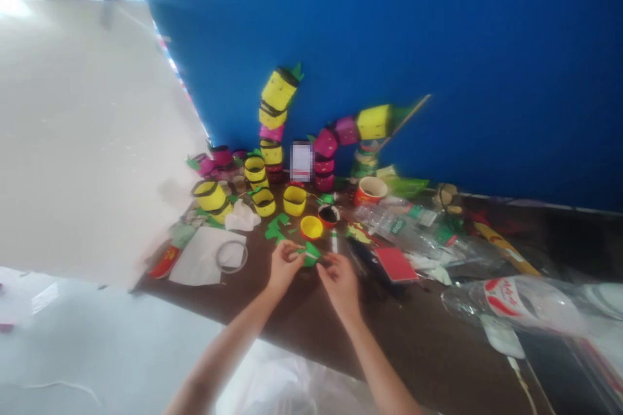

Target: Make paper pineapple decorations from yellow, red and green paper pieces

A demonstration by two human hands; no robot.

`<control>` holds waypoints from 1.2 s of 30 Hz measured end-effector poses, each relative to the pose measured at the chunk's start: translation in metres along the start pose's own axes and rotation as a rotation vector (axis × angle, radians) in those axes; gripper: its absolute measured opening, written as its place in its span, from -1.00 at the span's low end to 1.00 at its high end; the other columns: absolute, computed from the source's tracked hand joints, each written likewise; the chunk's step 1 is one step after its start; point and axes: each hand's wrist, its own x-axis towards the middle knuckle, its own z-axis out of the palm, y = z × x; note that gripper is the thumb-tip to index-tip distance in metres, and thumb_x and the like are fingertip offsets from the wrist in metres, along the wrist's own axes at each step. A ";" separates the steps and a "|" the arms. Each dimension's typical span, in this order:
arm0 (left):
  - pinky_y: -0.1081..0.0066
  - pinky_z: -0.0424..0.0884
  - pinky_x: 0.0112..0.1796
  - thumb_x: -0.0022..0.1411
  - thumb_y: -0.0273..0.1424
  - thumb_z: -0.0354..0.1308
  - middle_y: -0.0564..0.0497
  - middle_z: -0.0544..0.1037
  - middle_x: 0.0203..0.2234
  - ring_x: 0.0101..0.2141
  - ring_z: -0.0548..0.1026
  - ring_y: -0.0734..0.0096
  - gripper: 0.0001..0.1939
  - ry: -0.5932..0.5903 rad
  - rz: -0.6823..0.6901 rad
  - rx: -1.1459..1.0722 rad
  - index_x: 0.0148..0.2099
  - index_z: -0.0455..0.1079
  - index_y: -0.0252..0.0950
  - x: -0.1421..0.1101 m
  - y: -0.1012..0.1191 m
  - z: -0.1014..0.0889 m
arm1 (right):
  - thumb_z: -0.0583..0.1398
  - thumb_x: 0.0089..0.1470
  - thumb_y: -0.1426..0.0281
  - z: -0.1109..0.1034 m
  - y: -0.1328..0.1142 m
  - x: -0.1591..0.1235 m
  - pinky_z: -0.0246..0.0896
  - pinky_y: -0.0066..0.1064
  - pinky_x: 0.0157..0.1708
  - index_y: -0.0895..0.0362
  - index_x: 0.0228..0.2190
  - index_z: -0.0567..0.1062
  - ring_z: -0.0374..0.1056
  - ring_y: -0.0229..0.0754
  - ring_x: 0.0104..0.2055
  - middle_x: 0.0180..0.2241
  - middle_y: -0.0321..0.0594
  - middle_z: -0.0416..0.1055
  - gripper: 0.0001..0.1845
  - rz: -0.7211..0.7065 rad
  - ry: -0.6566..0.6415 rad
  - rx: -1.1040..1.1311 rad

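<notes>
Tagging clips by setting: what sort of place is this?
Probably a craft workspace: a dark table against a blue wall. Signs: a leaning column of yellow and magenta sections, green scraps, and the green piece being worked by hand.

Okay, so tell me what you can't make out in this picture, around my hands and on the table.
All in the head view:
Left hand and right hand: blur hides whether each pinches or merely touches the green piece.
White panel by the blue wall: pixelation hides its print.
Large clear bottle: label too blurred to read.
Left forearm: cut off by the bottom edge.
</notes>
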 end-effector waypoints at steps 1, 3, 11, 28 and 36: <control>0.51 0.39 -0.36 -0.11 -0.38 0.28 0.05 0.49 -0.42 -0.41 0.50 0.50 -0.68 -0.002 -0.011 -0.019 -0.34 0.19 -0.28 0.001 0.000 -0.001 | 0.27 -0.17 0.24 0.002 0.000 0.001 0.32 -0.36 -0.43 0.14 -0.24 0.35 0.34 -0.27 -0.51 -0.32 -0.13 0.44 -0.58 0.001 -0.015 0.007; 0.52 0.38 -0.37 -0.11 -0.37 0.28 0.08 0.48 -0.46 -0.44 0.49 0.52 -0.66 -0.017 -0.032 -0.047 -0.33 0.19 -0.28 0.001 0.000 -0.001 | 0.28 -0.18 0.23 0.006 0.000 0.003 0.32 -0.38 -0.47 0.15 -0.25 0.37 0.34 -0.28 -0.53 -0.32 -0.14 0.45 -0.57 0.005 -0.036 0.025; 0.56 0.32 -0.43 -0.16 -0.35 0.32 0.09 0.45 -0.48 -0.48 0.44 0.57 -0.64 -0.060 -0.079 -0.052 -0.34 0.23 -0.30 -0.001 0.000 0.001 | 0.27 -0.17 0.22 0.010 0.005 0.015 0.34 -0.33 -0.38 0.16 -0.31 0.37 0.43 -0.16 -0.42 -0.45 -0.17 0.48 -0.62 -0.007 0.014 0.059; 0.51 0.37 -0.38 -0.17 -0.35 0.34 0.07 0.48 -0.46 -0.45 0.47 0.51 -0.62 -0.099 -0.111 -0.042 -0.33 0.24 -0.30 0.000 -0.001 0.001 | 0.16 0.01 0.31 -0.008 0.003 0.005 0.29 -0.23 -0.17 0.06 -0.41 0.50 0.37 -0.10 -0.24 -0.32 -0.11 0.43 -0.86 -0.434 0.063 -0.297; 0.44 0.38 -0.29 -0.11 -0.29 0.32 0.04 0.49 -0.45 -0.39 0.48 0.46 -0.63 -0.164 -0.089 -0.037 -0.30 0.24 -0.29 -0.002 -0.002 -0.001 | 0.13 0.05 0.34 -0.002 0.000 0.001 0.31 -0.26 -0.19 0.05 -0.33 0.51 0.37 -0.11 -0.22 -0.30 -0.12 0.41 -0.83 -0.539 0.064 -0.471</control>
